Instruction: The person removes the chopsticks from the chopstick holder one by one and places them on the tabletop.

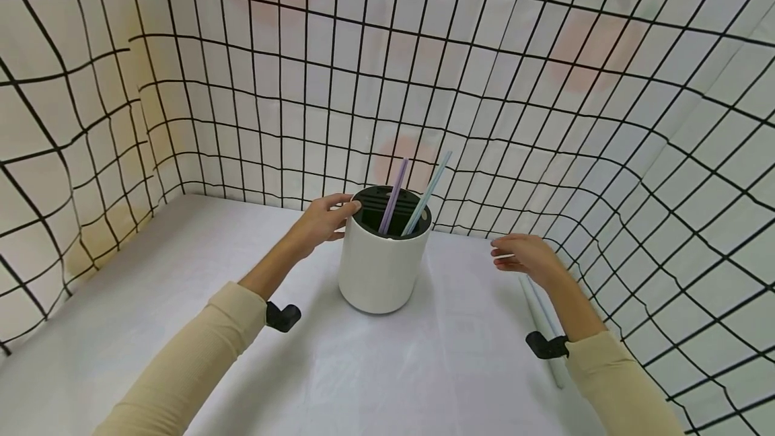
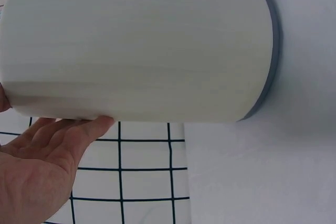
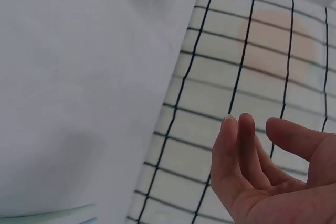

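A white cylindrical holder (image 1: 383, 274) with a black slotted top stands upright on the table. Out of its opening lean a purple straw-like stick (image 1: 393, 197) and a light blue straw-like stick (image 1: 428, 192), their lower ends hidden inside. My left hand (image 1: 325, 221) holds the holder at its upper left, thumb at the rim and fingers against the outer wall (image 2: 136, 45). Off to the right, my right hand (image 1: 525, 256) hovers above the table, fingers loosely bent and thumb apart. Nothing is between its fingers (image 3: 247, 150).
Beneath the right forearm lie a pale whitish stick (image 1: 541, 328) and a bluish stick (image 1: 543, 305), partly covered by the arm. Black wire mesh (image 1: 363, 79) walls the white table (image 1: 387, 375) at the back and both sides. Each wrist carries a small black camera (image 1: 282, 317).
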### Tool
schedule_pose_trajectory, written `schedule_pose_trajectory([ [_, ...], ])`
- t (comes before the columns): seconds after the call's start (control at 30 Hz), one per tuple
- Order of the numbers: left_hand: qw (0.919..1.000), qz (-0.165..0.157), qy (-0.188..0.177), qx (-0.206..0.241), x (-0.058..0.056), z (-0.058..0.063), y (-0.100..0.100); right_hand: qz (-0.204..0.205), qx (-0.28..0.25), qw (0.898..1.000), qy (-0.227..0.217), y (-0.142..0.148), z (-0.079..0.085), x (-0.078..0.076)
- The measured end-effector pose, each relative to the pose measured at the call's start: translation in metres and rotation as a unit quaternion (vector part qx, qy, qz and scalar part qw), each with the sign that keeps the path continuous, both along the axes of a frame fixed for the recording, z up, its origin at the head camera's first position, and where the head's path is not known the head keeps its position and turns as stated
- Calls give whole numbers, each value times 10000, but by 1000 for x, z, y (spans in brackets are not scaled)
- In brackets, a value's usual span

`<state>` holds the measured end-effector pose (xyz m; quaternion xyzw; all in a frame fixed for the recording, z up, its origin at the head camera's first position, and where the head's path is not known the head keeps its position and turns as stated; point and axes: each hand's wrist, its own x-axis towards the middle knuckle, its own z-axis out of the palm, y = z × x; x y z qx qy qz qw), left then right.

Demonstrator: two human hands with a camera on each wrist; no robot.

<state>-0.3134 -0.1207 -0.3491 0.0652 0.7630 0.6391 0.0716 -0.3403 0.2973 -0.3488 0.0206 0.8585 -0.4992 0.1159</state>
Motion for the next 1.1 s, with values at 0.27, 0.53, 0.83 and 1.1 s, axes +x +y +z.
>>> schedule_pose_trajectory([
  [0.27,10000,-1,15,5,-1,-1,1,472,52,9982,373,-51,32,-2],
  [0.53,10000,-7,-13,-29,-2,0,-1,598,-804,9934,566,-94,60,9],
  [0.83,10000,16,-61,-45,-1,-1,0,663,-1380,9860,665,-119,69,18],
  [1.1,10000,13,-20,-37,-1,-1,-1,677,-1352,9849,846,-134,70,21],
])
